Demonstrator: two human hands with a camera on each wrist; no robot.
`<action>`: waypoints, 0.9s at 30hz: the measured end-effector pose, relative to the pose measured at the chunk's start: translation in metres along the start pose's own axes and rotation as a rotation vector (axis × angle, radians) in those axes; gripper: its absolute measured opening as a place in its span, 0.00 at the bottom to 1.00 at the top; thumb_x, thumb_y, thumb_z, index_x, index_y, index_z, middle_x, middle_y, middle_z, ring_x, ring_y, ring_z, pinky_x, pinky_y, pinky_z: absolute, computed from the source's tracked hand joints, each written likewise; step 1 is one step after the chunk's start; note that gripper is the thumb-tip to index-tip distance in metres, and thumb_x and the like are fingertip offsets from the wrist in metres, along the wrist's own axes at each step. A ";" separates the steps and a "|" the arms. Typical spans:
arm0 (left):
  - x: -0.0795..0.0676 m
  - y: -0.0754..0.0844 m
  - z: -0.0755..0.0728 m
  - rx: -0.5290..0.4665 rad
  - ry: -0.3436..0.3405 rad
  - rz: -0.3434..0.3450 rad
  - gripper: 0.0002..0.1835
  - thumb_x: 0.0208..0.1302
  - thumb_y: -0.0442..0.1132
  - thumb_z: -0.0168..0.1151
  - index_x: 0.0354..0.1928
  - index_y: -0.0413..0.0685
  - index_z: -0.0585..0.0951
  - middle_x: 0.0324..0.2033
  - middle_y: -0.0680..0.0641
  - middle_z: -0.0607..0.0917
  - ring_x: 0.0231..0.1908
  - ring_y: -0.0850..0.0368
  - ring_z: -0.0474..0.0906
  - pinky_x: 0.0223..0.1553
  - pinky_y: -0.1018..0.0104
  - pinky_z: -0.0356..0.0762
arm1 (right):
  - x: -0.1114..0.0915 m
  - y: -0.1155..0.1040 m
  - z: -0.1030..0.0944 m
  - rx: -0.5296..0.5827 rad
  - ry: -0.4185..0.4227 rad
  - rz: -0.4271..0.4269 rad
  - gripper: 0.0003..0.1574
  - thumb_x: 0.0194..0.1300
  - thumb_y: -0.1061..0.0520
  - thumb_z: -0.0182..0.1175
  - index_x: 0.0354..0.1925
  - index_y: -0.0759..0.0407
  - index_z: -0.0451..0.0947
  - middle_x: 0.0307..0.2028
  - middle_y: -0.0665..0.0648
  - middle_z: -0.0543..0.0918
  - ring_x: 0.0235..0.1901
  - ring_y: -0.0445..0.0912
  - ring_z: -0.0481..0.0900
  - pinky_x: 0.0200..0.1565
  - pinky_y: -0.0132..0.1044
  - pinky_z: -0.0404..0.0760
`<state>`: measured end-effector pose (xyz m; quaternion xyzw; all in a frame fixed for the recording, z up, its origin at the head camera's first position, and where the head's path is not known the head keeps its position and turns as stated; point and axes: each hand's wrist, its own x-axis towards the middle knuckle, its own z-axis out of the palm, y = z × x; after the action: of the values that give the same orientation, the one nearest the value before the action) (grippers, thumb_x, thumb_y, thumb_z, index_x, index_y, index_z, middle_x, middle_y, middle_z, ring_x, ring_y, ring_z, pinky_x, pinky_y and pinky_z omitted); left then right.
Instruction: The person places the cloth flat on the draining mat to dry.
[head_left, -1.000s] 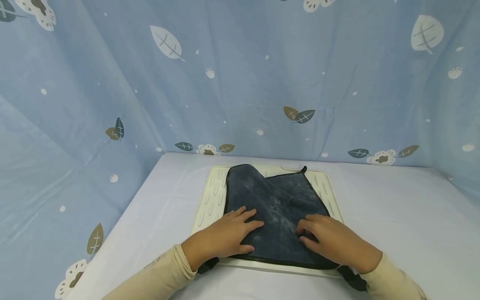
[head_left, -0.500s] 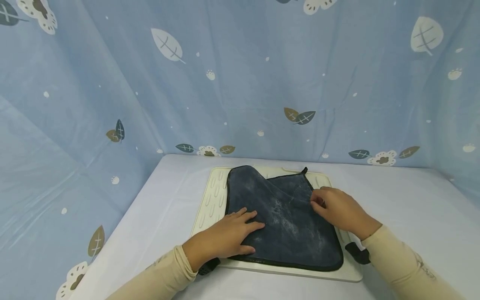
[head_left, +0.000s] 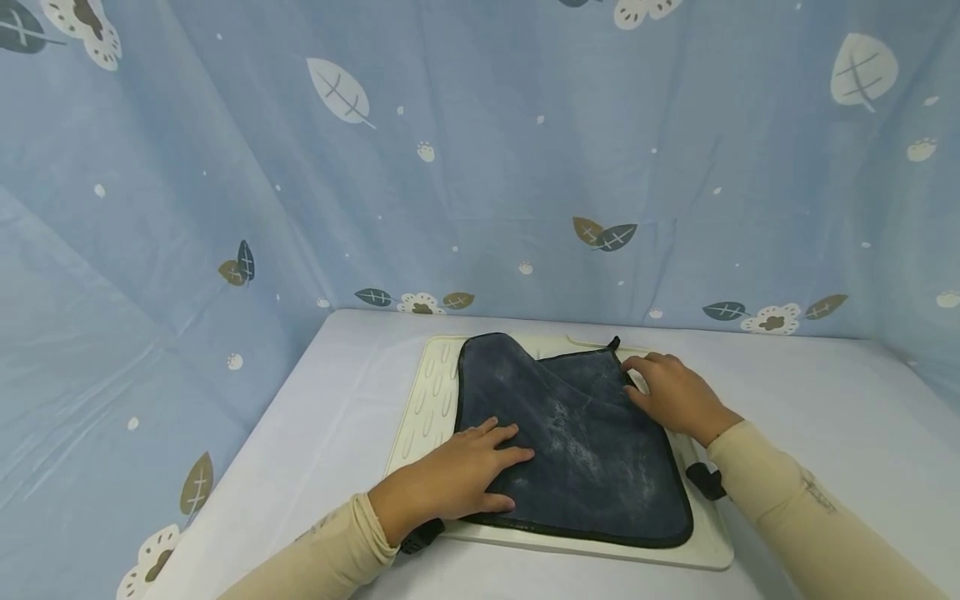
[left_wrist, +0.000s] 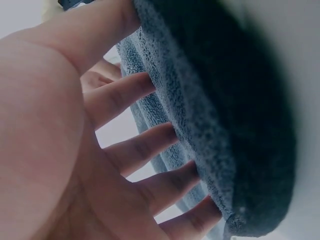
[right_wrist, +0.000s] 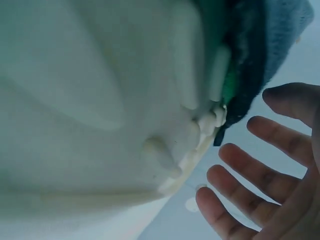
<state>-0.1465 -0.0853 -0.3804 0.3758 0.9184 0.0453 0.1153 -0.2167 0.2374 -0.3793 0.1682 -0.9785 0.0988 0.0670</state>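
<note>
A dark blue-grey towel (head_left: 577, 442) with black edging lies over a cream ridged tray (head_left: 423, 408); its far left part is folded or raised, and a small black loop (head_left: 614, 343) sticks out at its far right corner. My left hand (head_left: 461, 475) rests on the towel's left side with fingers spread. In the left wrist view, the fingertips touch the fuzzy towel (left_wrist: 175, 95). At the towel's far right edge is my right hand (head_left: 675, 398). The right wrist view shows its loosely extended fingers (right_wrist: 260, 172) beside the towel's corner (right_wrist: 250, 55), gripping nothing.
A white cloth covers the table (head_left: 810, 417). Blue patterned curtain (head_left: 480, 167) hangs behind and at the sides. A black object (head_left: 705, 481) is at my right wrist. In the right wrist view, a green patch (right_wrist: 230, 82) shows between towel and tray.
My right hand has moved from the towel's near right part away along its right edge to the far corner, and its fingers have loosened. My left hand and the towel stay in place.
</note>
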 end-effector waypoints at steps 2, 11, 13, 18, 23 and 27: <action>0.000 0.000 0.000 0.001 -0.002 0.002 0.35 0.65 0.58 0.65 0.73 0.66 0.67 0.75 0.47 0.63 0.75 0.40 0.58 0.70 0.46 0.65 | 0.003 0.000 0.001 -0.003 -0.022 0.004 0.25 0.67 0.53 0.65 0.59 0.63 0.78 0.53 0.70 0.82 0.54 0.67 0.79 0.51 0.64 0.78; 0.001 -0.001 0.001 0.003 0.005 0.009 0.35 0.65 0.59 0.65 0.73 0.67 0.67 0.75 0.47 0.63 0.75 0.40 0.58 0.70 0.46 0.66 | 0.012 0.005 0.008 0.064 -0.103 -0.025 0.29 0.68 0.53 0.64 0.63 0.64 0.76 0.58 0.70 0.80 0.59 0.68 0.76 0.54 0.67 0.74; 0.001 -0.001 0.001 0.004 0.005 0.009 0.35 0.65 0.59 0.64 0.73 0.67 0.67 0.75 0.47 0.63 0.75 0.40 0.58 0.70 0.45 0.66 | 0.014 0.005 0.009 0.084 -0.115 -0.033 0.28 0.68 0.54 0.64 0.63 0.64 0.76 0.58 0.70 0.80 0.60 0.69 0.75 0.55 0.67 0.74; 0.000 -0.002 0.002 0.003 0.003 0.004 0.35 0.65 0.59 0.64 0.73 0.67 0.67 0.75 0.47 0.63 0.75 0.40 0.58 0.69 0.45 0.66 | 0.018 0.005 0.010 0.132 -0.128 -0.046 0.29 0.66 0.56 0.65 0.62 0.67 0.75 0.58 0.69 0.80 0.60 0.68 0.74 0.57 0.65 0.73; 0.000 -0.002 0.002 -0.001 0.002 -0.004 0.35 0.64 0.59 0.65 0.73 0.68 0.67 0.75 0.48 0.63 0.75 0.41 0.58 0.69 0.45 0.66 | 0.021 0.004 0.010 0.157 -0.083 -0.093 0.27 0.63 0.60 0.67 0.59 0.69 0.77 0.53 0.68 0.81 0.56 0.65 0.77 0.57 0.61 0.75; -0.001 -0.002 0.002 -0.005 0.004 -0.007 0.35 0.64 0.59 0.65 0.73 0.68 0.67 0.75 0.48 0.63 0.75 0.41 0.57 0.70 0.45 0.66 | 0.023 0.003 0.010 0.166 -0.059 -0.124 0.25 0.63 0.61 0.66 0.57 0.70 0.79 0.51 0.69 0.81 0.55 0.64 0.78 0.57 0.60 0.76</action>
<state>-0.1467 -0.0872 -0.3829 0.3724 0.9197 0.0477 0.1146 -0.2398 0.2306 -0.3857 0.2364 -0.9561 0.1704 0.0298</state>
